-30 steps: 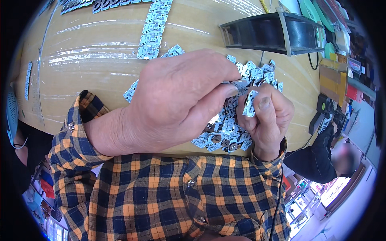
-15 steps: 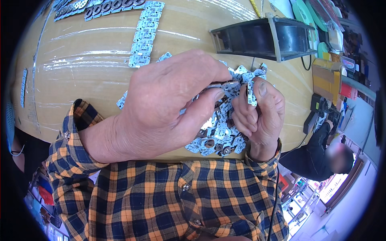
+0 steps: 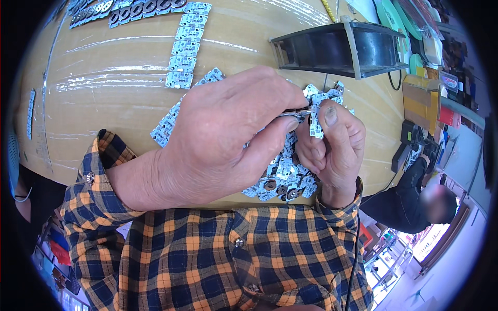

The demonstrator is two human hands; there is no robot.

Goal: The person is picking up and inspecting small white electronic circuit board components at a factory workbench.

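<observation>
Over the table my left hand is closed, with thumb and forefinger pinching a thin, dark-edged piece seen edge-on; its kind I cannot make out. My right hand grips a small pale-blue circuit board upright between thumb and curled fingers. The thin piece's end meets or overlaps the board's left edge; whether they touch I cannot tell. Beneath both hands lies a pile of loose circuit boards, some with brown round parts. My left hand hides much of it, and part of a slanted strip of boards.
A straight strip of joined boards runs up the table. Boards with dark rings line the far edge. A black fan stands beyond my right hand. At the right are a cardboard box and another person.
My left hand has shifted slightly right, bringing the thin piece up to the board. The board in my right hand has moved a little left and turned its face more into view.
</observation>
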